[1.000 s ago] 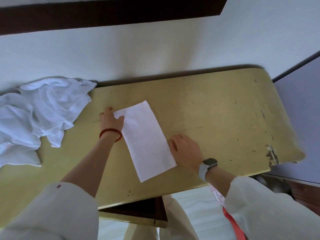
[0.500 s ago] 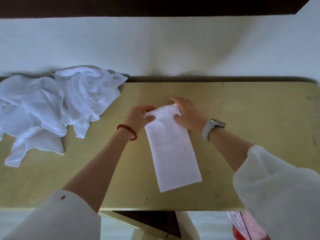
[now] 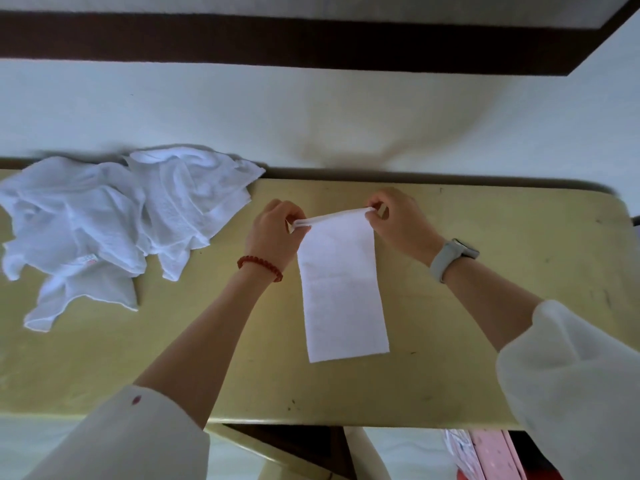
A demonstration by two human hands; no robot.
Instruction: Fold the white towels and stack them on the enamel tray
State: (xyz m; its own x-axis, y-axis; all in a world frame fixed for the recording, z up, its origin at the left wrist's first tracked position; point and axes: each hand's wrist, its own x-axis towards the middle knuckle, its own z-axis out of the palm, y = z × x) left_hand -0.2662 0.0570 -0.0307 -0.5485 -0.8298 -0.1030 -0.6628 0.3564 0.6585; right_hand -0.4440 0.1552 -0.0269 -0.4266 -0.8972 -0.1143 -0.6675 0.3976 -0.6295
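Observation:
A white towel (image 3: 341,289), folded into a long narrow strip, lies on the yellow table (image 3: 485,341) and runs from the far side toward me. My left hand (image 3: 273,233) pinches its far left corner. My right hand (image 3: 398,220) pinches its far right corner. Between the two hands the far edge is lifted off the table and stretched taut. No enamel tray is in view.
A crumpled pile of white towels (image 3: 104,223) lies at the table's far left, against the white wall (image 3: 311,116). The table's rounded right end is at the frame's right. Pink items (image 3: 485,455) show below the table's near edge.
My right hand moved from the towel's near side to its far end. Both hands now pinch the far corners and have raised that edge off the table.

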